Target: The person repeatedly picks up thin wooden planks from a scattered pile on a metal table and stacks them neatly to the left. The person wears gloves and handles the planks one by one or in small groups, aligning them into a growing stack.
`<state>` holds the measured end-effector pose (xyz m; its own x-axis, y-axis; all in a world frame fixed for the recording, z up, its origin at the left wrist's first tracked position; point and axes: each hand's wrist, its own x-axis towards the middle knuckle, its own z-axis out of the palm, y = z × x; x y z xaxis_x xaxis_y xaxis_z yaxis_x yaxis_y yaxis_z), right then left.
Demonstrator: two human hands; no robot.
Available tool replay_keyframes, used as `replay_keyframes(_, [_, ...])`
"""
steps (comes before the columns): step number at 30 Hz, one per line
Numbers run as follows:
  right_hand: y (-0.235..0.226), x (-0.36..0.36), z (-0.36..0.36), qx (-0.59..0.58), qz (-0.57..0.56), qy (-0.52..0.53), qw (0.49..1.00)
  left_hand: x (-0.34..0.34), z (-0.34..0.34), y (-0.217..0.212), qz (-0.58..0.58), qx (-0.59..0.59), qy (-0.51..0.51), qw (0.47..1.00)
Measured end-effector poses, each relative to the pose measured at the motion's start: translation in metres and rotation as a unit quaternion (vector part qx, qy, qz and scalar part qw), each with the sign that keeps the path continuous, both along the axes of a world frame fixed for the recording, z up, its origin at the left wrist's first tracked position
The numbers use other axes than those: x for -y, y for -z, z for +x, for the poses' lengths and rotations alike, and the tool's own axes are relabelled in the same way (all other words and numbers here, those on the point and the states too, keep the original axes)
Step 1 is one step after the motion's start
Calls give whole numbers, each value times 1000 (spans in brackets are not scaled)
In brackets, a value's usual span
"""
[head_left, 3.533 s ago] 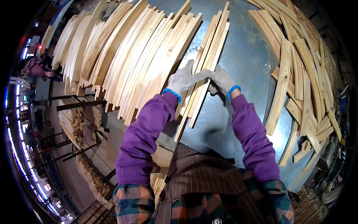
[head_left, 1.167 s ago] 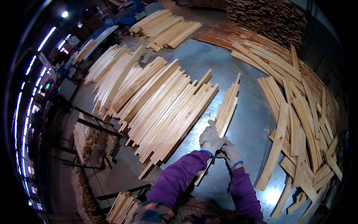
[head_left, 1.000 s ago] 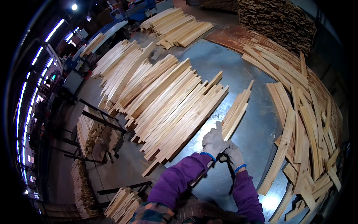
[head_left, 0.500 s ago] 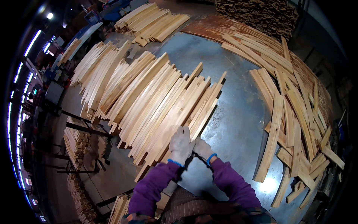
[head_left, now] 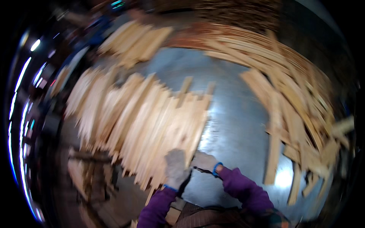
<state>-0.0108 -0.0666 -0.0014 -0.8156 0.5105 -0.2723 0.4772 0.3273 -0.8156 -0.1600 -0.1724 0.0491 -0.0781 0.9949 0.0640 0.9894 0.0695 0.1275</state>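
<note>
Side by side on the metal-topped table lies a slanting row of pale wooden strips. My left hand, in a light glove, rests on the near ends of the rightmost strips, its fingers stretched forward over the wood. Close beside it my right hand, also gloved, is at the right edge of the row, against the outermost strip. Motion blur hides its fingers, so whether it grips that strip cannot be told. Both wrists have blue bands, and a dark strap or cord hangs between them.
A jumbled heap of wooden boards covers the table's right side. Another stack of strips lies at the far left. Behind stands a tall pile of wood. More wood pieces sit on a low rack at the left.
The view has shifted and blurred. My left hand has moved slightly apart from my right and lies flatter on the strips. The rightmost strips now sit closer together against the row.
</note>
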Motion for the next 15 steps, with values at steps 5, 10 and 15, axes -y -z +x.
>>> replay_keyframes(5, [-13,-50,125,107,161,228,954,-9,6,7,29,150,-45,987])
replay_keyframes(10, [-9,-122,292,322,381,404,767,-139,124,-13,-19,398,-64,915])
replay_keyframes(15, [-19,-96,292,336,339,379,792,-244,270,57,-277,531,-54,799])
